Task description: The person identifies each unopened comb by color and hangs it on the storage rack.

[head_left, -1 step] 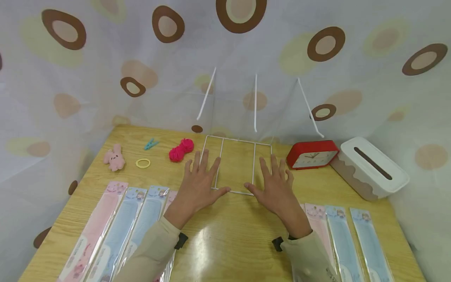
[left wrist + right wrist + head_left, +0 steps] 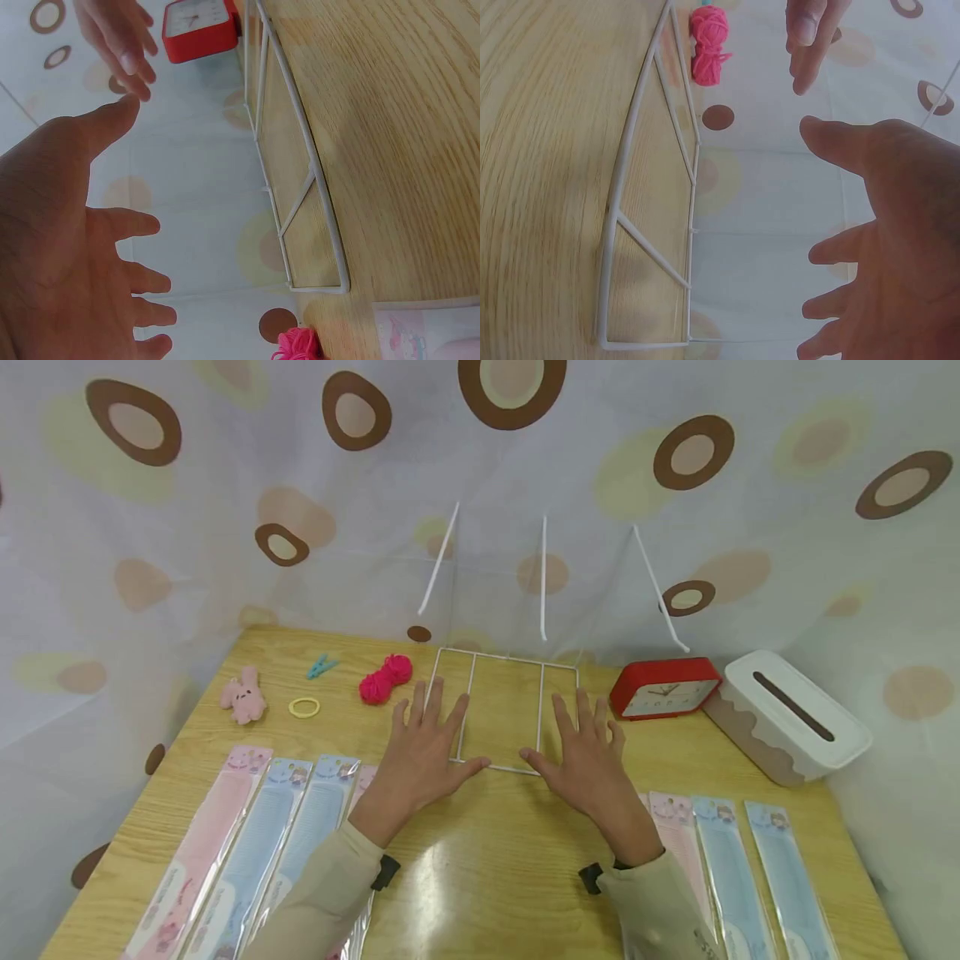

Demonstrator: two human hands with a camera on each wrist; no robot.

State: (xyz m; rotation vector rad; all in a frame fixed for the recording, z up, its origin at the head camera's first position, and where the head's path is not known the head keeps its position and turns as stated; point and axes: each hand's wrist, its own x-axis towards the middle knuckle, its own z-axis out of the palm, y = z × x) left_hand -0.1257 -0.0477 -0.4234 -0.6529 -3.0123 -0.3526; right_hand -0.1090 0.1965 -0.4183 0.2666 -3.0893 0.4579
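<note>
Both hands are spread over a white wire rack [image 2: 513,769] whose rectangular base lies on the wooden table. My left hand [image 2: 420,756] is above the base's left side, palm down, fingers apart and holding nothing. Over the right side is my right hand [image 2: 588,756], likewise spread and empty. The thumbs point toward each other with a gap between them. Both wrist views show the hands raised off the rack's base bars [image 2: 318,172]. Three white prongs [image 2: 543,577] slant forward from the rack's back, in front of the patterned cloth.
Left of the rack lie pink yarn [image 2: 386,679], a teal clip [image 2: 322,667], a yellow ring [image 2: 304,707] and a pink plush [image 2: 244,696]. A red clock [image 2: 665,687] and tissue box [image 2: 795,714] stand right. Long comb packets [image 2: 247,852] lie along both sides.
</note>
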